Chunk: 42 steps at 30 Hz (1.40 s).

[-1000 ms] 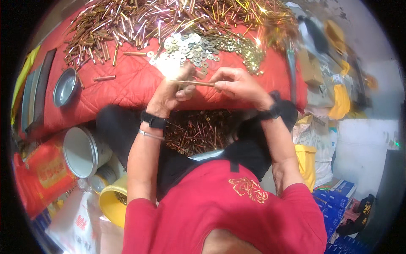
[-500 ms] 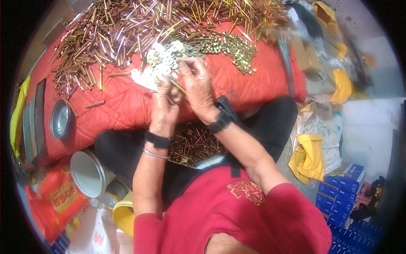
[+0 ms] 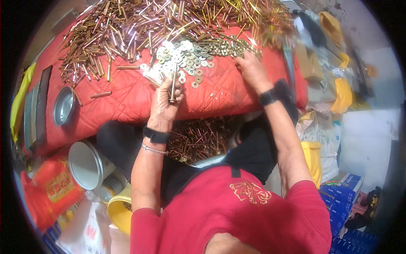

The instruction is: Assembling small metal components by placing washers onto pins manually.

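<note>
My left hand [image 3: 164,103] is closed round a brass-coloured metal bolt [image 3: 173,86] with a flared lower end. Another rod seems to stick out from the same fingers toward the upper left. Just beyond this hand lies a spread of flat washers [image 3: 186,55], some of them bright with glare. Over to the right, my right hand [image 3: 253,73] reaches down at the near edge of a heap of small golden nuts [image 3: 226,46]. Its fingers are bent together, and their tips are partly hidden, so what they pinch does not show.
A large heap of bolts [image 3: 127,31] covers the far side of the red quilted cloth [image 3: 127,99]. At left stands a metal bowl [image 3: 63,106]. More bolts [image 3: 198,142] lie below, between my legs. Buckets, including a yellow one [image 3: 116,213], stand lower left; blue boxes [image 3: 344,203] are stacked lower right.
My hands were close together over the washers. The right hand has moved away to the right, to the nuts. My left hand stays near the washers with the bolt.
</note>
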Each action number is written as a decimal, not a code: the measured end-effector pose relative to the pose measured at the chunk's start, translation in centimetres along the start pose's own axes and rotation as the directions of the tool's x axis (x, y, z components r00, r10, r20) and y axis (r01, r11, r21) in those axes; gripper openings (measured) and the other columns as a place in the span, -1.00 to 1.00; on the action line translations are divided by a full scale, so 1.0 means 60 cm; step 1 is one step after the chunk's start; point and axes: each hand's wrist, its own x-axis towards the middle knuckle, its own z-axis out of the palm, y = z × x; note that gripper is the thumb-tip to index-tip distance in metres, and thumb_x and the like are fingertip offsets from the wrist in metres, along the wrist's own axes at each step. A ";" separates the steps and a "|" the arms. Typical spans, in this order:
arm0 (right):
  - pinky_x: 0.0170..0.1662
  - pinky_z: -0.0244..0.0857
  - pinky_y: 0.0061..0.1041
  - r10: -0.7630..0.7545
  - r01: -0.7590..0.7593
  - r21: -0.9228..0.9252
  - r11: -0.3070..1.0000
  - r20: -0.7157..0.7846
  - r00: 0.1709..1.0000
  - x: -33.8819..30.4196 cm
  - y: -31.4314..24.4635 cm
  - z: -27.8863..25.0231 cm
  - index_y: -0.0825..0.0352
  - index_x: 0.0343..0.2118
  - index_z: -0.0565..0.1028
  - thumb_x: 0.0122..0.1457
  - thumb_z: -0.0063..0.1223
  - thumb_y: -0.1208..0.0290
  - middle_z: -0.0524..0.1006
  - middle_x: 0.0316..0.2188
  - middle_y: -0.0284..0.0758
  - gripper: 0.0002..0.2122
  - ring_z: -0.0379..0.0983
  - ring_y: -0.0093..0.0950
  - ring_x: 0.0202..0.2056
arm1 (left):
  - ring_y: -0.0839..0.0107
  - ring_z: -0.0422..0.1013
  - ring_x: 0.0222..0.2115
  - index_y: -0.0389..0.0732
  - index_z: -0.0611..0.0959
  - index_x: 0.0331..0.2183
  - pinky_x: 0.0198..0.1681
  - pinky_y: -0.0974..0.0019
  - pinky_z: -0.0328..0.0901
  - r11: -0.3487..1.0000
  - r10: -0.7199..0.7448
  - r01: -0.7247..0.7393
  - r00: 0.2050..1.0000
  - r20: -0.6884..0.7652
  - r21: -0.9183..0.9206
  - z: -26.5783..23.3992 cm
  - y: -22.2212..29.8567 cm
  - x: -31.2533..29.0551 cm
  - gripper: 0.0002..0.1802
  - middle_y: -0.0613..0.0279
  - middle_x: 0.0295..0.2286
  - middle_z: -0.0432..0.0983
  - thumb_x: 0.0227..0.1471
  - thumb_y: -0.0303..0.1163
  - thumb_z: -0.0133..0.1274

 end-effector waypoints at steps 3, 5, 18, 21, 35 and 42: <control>-0.24 0.26 -0.26 -0.002 0.003 -0.055 0.999 0.002 1.000 0.012 -0.010 0.004 0.29 -0.50 0.44 -0.05 0.06 0.51 0.38 -0.40 -0.25 -0.96 0.35 -0.23 -0.26 | 0.64 0.18 -0.70 -0.26 0.51 -0.23 -0.68 0.56 0.08 0.995 0.017 -0.014 0.999 -0.029 0.099 0.001 -0.003 -0.008 -0.76 0.39 -0.59 0.37 0.16 -0.29 -0.03; -0.28 0.28 -0.26 -0.002 0.004 0.026 1.000 -0.088 0.996 0.020 -0.046 -0.003 0.33 -0.51 0.41 -0.01 0.01 0.55 0.39 -0.42 -0.24 -0.97 0.38 -0.22 -0.30 | 0.66 0.18 -0.71 -0.27 0.52 -0.23 -0.71 0.59 0.06 0.978 0.051 -0.048 0.999 -0.012 0.201 0.007 -0.002 -0.018 -0.76 0.40 -0.60 0.36 0.16 -0.29 -0.03; -0.25 0.27 -0.67 0.131 -0.163 0.914 0.372 0.122 0.984 0.032 -0.205 -0.043 0.37 -0.31 0.57 0.06 0.07 0.63 0.48 -0.38 -0.44 -0.87 0.39 -0.65 -0.31 | 0.72 0.08 -0.77 -0.24 0.56 -0.38 -0.75 0.62 -0.08 0.890 0.059 -0.134 0.982 0.181 0.436 0.047 -0.016 -0.044 -0.79 0.47 -0.66 0.31 0.05 -0.28 0.10; -0.26 0.27 -0.68 0.080 -0.114 0.913 0.391 0.090 0.993 0.028 -0.205 -0.053 0.37 -0.28 0.56 0.08 0.07 0.61 0.48 -0.38 -0.42 -0.86 0.39 -0.66 -0.32 | 0.73 0.06 -0.78 -0.23 0.56 -0.40 -0.75 0.61 -0.10 0.875 0.035 -0.129 0.978 0.205 0.466 0.047 -0.015 -0.043 -0.80 0.49 -0.67 0.29 0.05 -0.28 0.10; -0.24 0.30 -0.52 0.164 -0.265 0.834 0.483 0.211 0.964 0.019 -0.221 -0.089 0.31 -0.01 0.39 0.24 -0.12 0.44 0.47 -0.45 -0.28 -0.73 0.43 -0.54 -0.33 | 0.73 0.03 -0.78 -0.22 0.49 -0.30 -0.77 0.61 -0.12 0.812 -0.076 -0.053 0.978 0.195 0.581 0.058 -0.005 -0.050 -0.77 0.49 -0.68 0.25 0.04 -0.30 0.10; -0.33 0.26 -0.55 0.128 -0.373 0.740 0.560 0.368 0.921 0.019 -0.204 -0.077 0.39 -0.40 0.42 0.23 -0.03 0.37 0.43 -0.52 -0.32 -0.82 0.36 -0.54 -0.44 | 0.73 0.04 -0.76 -0.21 0.53 -0.41 -0.75 0.59 -0.11 0.814 -0.031 -0.109 0.973 0.231 0.570 0.057 -0.003 -0.054 -0.80 0.50 -0.68 0.24 0.04 -0.27 0.10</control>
